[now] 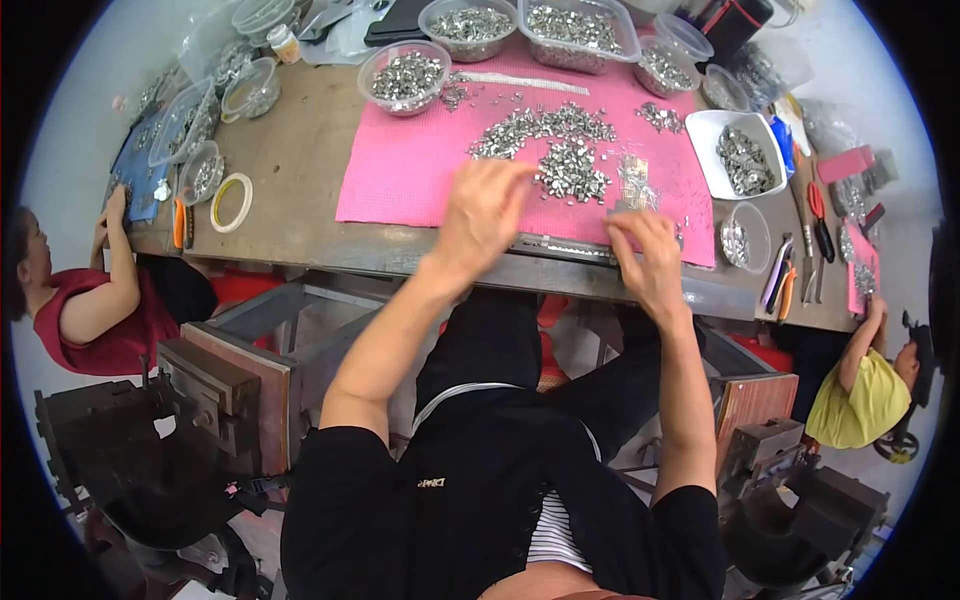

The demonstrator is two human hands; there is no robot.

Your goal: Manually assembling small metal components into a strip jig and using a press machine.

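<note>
My left hand (483,212) is over the front part of the pink mat, its fingertips drawn together at the left edge of a heap of small silvery metal pieces (572,172). Anything between those fingers is too small to make out. My right hand (650,250) is closed in a pinch at the right end of a narrow dark metal rail (565,246); what it grips, if anything, is hidden. The rail lies along the mat's front edge, between my hands. Behind the heap, more metal pieces (545,124) spread in an arc. Thin shiny slivers (640,185) lie just beyond my right hand.
Tubs of metal parts (405,78) line the back of the pink mat (400,180). A white tray (716,125) of parts stands right, near pliers (780,275). A tape roll (232,203) lies left. Co-workers sit at both sides, one in red (110,325), one in yellow (860,400).
</note>
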